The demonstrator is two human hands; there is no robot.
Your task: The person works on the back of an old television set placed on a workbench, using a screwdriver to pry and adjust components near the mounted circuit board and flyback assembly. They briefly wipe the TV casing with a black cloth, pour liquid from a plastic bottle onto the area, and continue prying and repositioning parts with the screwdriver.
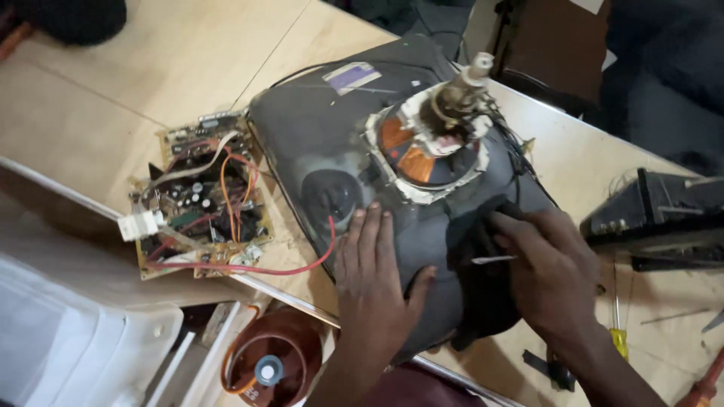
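Note:
A grey picture tube (317,128) lies face down on a light wooden table (173,60), its neck and copper deflection coil (422,147) pointing up. My left hand (373,275) lies flat on the tube's near slope, fingers together. My right hand (550,275) presses a black cloth (483,301) against the tube's right side, fingers curled into it. A red wire (302,264) runs from the tube's suction cap (330,194) to a circuit board (200,196) at the left.
A black casing part (656,215) sits at the right. A yellow-handled screwdriver (618,332) and an orange-handled tool (705,384) lie near the right edge. Below the table are a brown coil yoke (271,362) and white plastic parts (83,347).

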